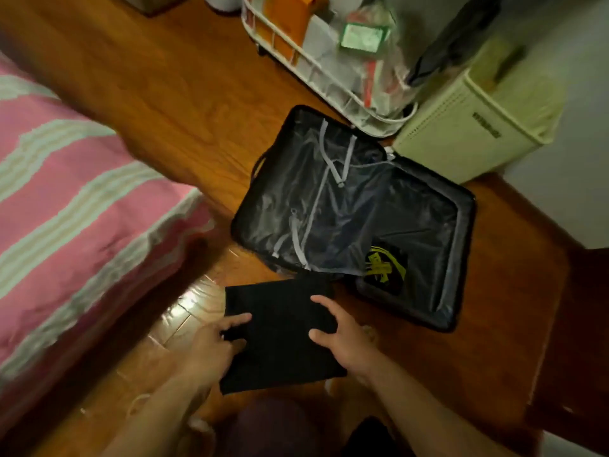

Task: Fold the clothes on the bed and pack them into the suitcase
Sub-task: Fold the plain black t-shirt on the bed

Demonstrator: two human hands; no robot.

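The left hand (221, 338) pinches the left edge of a folded black garment (280, 334), thumb on top and fingers curled under, while the right hand (342, 334) holds its right side, thumb and forefinger spread over the cloth. The garment sits low in the frame's centre, above the wooden floor (171, 94), its long axis running toward the open suitcase (349, 209) just beyond its upper edge. The right hand is the nearer to the case. A black item with a yellow print (385, 265) lies in the case's lower right; its lettering is unreadable. The beige box (474, 133) at upper right bears a blurred label. The striped bed (72, 206) fills the left.
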